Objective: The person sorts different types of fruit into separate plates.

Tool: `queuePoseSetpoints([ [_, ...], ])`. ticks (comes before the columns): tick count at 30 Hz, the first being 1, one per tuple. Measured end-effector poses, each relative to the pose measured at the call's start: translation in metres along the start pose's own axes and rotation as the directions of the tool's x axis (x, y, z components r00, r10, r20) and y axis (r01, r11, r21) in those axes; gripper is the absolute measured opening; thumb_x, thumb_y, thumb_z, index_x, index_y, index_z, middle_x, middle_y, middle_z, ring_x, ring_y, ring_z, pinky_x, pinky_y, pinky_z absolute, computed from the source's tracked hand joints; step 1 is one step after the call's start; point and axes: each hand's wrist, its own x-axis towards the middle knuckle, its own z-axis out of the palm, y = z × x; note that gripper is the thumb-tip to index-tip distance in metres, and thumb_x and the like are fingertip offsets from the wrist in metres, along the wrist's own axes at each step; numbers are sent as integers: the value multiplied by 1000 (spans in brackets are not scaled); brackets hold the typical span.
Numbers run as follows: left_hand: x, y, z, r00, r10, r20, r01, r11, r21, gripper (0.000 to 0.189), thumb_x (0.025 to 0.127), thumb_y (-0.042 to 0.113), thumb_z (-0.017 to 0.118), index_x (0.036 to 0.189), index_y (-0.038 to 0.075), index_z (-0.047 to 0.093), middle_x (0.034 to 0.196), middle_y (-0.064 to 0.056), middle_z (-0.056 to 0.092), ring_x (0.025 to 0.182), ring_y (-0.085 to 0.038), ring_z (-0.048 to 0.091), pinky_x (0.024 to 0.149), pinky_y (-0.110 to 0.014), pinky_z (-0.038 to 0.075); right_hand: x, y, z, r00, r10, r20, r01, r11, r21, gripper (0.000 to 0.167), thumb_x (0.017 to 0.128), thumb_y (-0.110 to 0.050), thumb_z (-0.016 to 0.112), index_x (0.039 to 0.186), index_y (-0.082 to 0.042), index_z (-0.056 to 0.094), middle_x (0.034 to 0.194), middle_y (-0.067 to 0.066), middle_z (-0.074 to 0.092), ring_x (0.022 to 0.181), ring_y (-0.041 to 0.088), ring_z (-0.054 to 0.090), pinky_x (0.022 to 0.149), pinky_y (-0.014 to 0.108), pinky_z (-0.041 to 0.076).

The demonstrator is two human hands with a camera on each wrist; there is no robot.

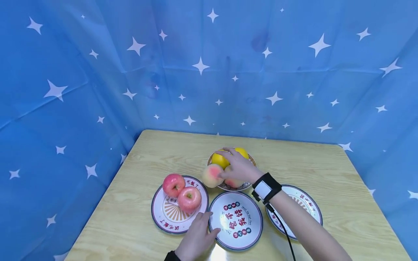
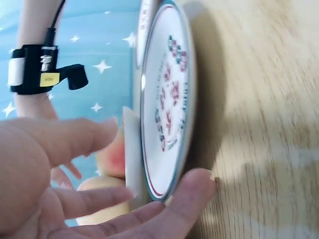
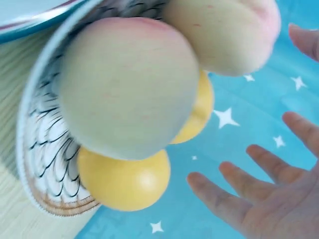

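My right hand (image 1: 240,167) hovers over a patterned bowl (image 3: 47,164), fingers spread and apart from the fruit in the right wrist view. Two peaches are in or at the bowl: one peach (image 1: 211,176) at its left edge, another peach (image 3: 129,89) partly under the hand in the head view. Behind them sit two round yellow fruits, one yellow fruit (image 1: 220,159) on the left and a second yellow fruit (image 1: 242,152) on the right. My left hand (image 1: 198,236) has its fingers extended, with fingertips right at the left rim of the middle plate (image 1: 236,243).
On the left plate (image 1: 160,214) lie two red apples, a rear apple (image 1: 173,185) and a front apple (image 1: 189,199). The right plate (image 1: 313,208) is partly hidden by my right forearm, along which a black cable (image 1: 283,228) hangs. A starry blue curtain (image 1: 228,108) stands behind the wooden table (image 1: 114,217).
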Motion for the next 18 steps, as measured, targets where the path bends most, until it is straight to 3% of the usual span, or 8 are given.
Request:
queuePoseSetpoints([
  [5, 7, -1, 12, 999, -3, -41, 3, 1000, 9, 51, 82, 13, 66, 123, -10, 48, 108, -17, 53, 102, -30, 52, 89, -44, 43, 5, -8, 17, 993, -118, 0, 116, 978, -175, 90, 68, -54, 74, 143, -27, 33, 147, 14, 26, 130, 35, 31, 97, 50, 37],
  [10, 16, -3, 25, 998, 7, -70, -7, 1000, 4, 55, 79, 5, 67, 128, -9, 44, 113, -19, 48, 105, -30, 51, 90, -43, 43, 15, -25, 33, 973, -229, 29, 230, 949, -214, 95, 67, -51, 78, 145, -27, 29, 149, 16, 21, 130, 35, 31, 100, 48, 34],
  [13, 21, -4, 32, 994, 20, -103, -19, 1000, 12, 60, 75, -1, 69, 129, -9, 43, 114, -20, 46, 104, -31, 52, 89, -42, 44, 21, -31, 40, 971, -229, 67, 238, 946, -222, 93, 67, -45, 80, 144, -25, 31, 147, 18, 24, 128, 37, 33, 94, 45, 42],
  [18, 24, -9, 38, 991, -6, -133, 3, 1000, -22, 62, 69, -9, 70, 126, -10, 46, 110, -18, 47, 101, -30, 51, 88, -41, 44, 27, -34, 53, 978, -152, 141, 183, 952, -244, 88, 68, -40, 80, 142, -23, 37, 144, 17, 31, 123, 37, 38, 89, 46, 46],
])
